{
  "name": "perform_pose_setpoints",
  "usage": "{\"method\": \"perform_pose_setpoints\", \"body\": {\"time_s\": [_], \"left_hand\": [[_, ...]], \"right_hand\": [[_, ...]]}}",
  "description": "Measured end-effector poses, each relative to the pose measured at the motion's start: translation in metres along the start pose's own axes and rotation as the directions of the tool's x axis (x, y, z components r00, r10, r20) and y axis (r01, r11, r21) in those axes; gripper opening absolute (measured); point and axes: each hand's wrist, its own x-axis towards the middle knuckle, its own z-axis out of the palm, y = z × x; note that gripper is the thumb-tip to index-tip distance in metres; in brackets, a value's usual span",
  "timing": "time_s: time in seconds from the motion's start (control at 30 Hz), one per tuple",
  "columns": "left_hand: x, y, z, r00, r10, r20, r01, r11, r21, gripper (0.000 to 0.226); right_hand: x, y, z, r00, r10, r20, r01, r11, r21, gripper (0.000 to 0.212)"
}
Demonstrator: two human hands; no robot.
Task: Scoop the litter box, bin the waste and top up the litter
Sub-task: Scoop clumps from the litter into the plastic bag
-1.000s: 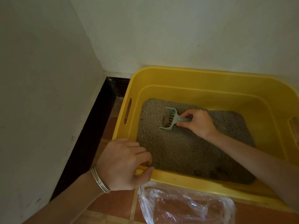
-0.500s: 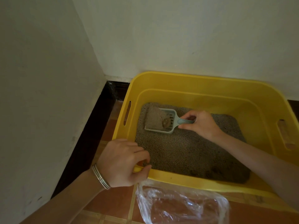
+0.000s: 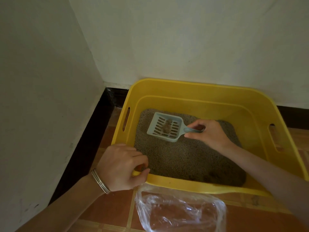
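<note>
Right hand (image 3: 209, 135) pinches scoop (image 3: 165, 126); clump (image 3: 167, 126) aboard.

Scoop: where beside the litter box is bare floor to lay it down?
Bare tiles lie between the plastic bag and the left forearm, and right of the bag below the litter box rim. The left hand crowds the box's near-left corner.
</note>
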Motion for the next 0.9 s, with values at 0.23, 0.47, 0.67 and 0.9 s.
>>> {"method": "perform_pose_setpoints", "body": {"time_s": [0.23, 0.47, 0.67, 0.9], "left_hand": [[0.000, 0.001, 0.000, 1.000, 0.010, -0.023, -0.010, 1.000, -0.001, 0.022], [-0.002, 0.002, 0.001, 0.998, -0.001, -0.056, 0.001, 1.000, -0.004, 0.021], [-0.004, 0.005, -0.005, 0.998, -0.010, -0.069, 0.008, 0.999, -0.034, 0.024], [-0.015, 0.004, -0.015, 0.995, -0.046, -0.086, 0.026, 0.974, -0.226, 0.040]], "right_hand": [[-0.016, -0.004, -0.008, 1.000, -0.027, -0.016, 0.026, 0.999, -0.025, 0.020], [-0.039, -0.013, -0.021, 0.997, 0.030, -0.077, -0.034, 0.998, -0.047, 0.018], [-0.083, -0.023, -0.035, 0.997, 0.059, -0.053, -0.061, 0.997, -0.044, 0.018], [-0.141, -0.050, -0.051, 0.999, 0.019, -0.048, -0.022, 0.999, -0.043, 0.023]]}}
